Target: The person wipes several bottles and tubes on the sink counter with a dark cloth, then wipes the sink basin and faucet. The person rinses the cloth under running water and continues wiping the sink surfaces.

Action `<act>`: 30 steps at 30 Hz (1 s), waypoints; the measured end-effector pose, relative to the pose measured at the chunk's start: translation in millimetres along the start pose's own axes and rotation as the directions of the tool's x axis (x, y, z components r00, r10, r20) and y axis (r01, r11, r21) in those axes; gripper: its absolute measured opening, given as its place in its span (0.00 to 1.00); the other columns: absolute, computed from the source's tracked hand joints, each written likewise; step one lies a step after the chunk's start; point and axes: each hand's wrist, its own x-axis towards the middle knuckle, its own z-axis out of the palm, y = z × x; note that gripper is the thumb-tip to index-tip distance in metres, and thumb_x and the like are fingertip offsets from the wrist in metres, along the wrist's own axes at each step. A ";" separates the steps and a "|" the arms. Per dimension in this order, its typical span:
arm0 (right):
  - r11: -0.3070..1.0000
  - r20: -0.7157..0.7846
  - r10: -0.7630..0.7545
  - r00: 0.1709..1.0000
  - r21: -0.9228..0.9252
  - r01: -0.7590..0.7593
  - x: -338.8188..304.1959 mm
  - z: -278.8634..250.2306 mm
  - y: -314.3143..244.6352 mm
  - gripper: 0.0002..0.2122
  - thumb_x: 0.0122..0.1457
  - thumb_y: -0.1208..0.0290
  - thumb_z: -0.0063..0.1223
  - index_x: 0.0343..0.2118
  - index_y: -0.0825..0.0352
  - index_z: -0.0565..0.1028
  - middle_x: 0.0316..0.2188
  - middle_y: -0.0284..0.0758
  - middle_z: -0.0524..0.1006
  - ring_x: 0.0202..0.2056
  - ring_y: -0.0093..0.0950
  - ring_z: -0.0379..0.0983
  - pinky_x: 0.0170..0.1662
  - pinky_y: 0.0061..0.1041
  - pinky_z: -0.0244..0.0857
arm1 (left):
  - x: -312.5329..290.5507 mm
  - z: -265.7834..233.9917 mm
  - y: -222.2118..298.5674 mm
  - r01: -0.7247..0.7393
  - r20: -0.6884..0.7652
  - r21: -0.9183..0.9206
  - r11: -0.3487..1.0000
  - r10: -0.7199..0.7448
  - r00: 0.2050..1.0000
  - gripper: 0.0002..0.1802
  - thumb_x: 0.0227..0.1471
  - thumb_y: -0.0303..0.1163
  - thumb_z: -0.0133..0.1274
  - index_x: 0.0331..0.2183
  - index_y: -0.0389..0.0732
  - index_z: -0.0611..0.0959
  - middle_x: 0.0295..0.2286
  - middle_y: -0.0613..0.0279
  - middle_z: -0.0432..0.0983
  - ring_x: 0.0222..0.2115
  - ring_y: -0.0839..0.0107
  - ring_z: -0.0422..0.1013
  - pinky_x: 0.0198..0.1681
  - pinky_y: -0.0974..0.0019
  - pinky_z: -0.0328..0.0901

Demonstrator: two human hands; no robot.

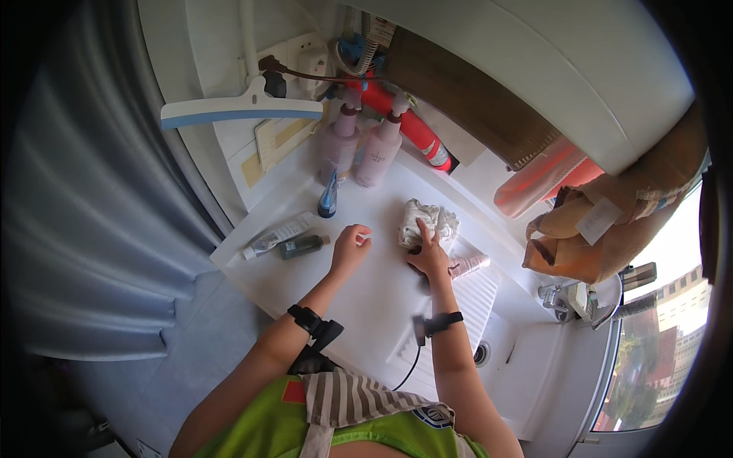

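My right hand rests on the near side of a crumpled white cloth, its fingers over the folds. Something dark shows by its thumb, too small to name. A pink tube lies just right of that hand, partly hidden behind it. To the left, over the white counter, my left hand is closed with curled fingers; a whitish bit shows at the fingertips, but I cannot make out what it is. Nearest to it lie a small dark green bottle and a clear bottle. A blue tube stands behind them.
Two pink pump bottles stand at the back, before a red cylinder. A squeegee hangs at left above the counter. The ribbed drainboard and sink are at right, under a brown cloth bag. A grey curtain borders the left.
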 end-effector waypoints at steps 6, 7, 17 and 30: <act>0.965 -0.174 0.039 0.984 0.262 0.008 -1.9 15.1 13.3 0.37 0.41 0.61 0.61 0.59 0.47 0.60 0.52 0.50 0.69 0.37 0.43 0.77 0.38 0.34 0.71 | -14.1 7.4 10.6 0.133 0.261 -0.083 0.988 -0.107 0.960 0.12 0.48 0.29 0.58 0.38 0.39 0.78 0.38 0.60 0.76 0.33 0.69 0.75 0.37 0.68 0.69; 0.923 -0.173 0.092 0.981 0.384 -0.019 -3.1 10.8 17.7 0.37 0.42 0.61 0.62 0.59 0.49 0.61 0.50 0.49 0.71 0.37 0.41 0.77 0.39 0.34 0.71 | -17.0 7.6 11.9 0.194 0.325 -0.110 0.975 -0.149 0.934 0.12 0.49 0.30 0.58 0.38 0.39 0.78 0.40 0.59 0.76 0.35 0.70 0.75 0.38 0.68 0.69; -0.167 0.133 -0.486 0.864 0.956 -0.242 -110.3 -63.3 44.8 0.25 0.54 0.59 0.45 0.50 0.72 0.65 0.31 0.45 0.75 0.16 0.31 0.67 0.18 0.28 0.63 | -52.7 25.5 74.3 0.591 0.652 -0.424 0.686 -0.221 0.725 0.37 0.53 0.46 0.57 0.57 0.41 0.61 0.51 0.58 0.67 0.54 0.66 0.64 0.52 0.62 0.65; -0.010 0.197 -0.088 0.976 0.980 -0.199 -240.2 -158.7 72.8 0.23 0.53 0.63 0.48 0.49 0.73 0.68 0.32 0.42 0.75 0.26 0.31 0.72 0.28 0.30 0.69 | -114.5 66.0 213.5 0.370 0.528 -0.733 0.571 0.135 0.838 0.34 0.52 0.24 0.55 0.58 0.41 0.61 0.45 0.65 0.67 0.49 0.76 0.64 0.48 0.69 0.64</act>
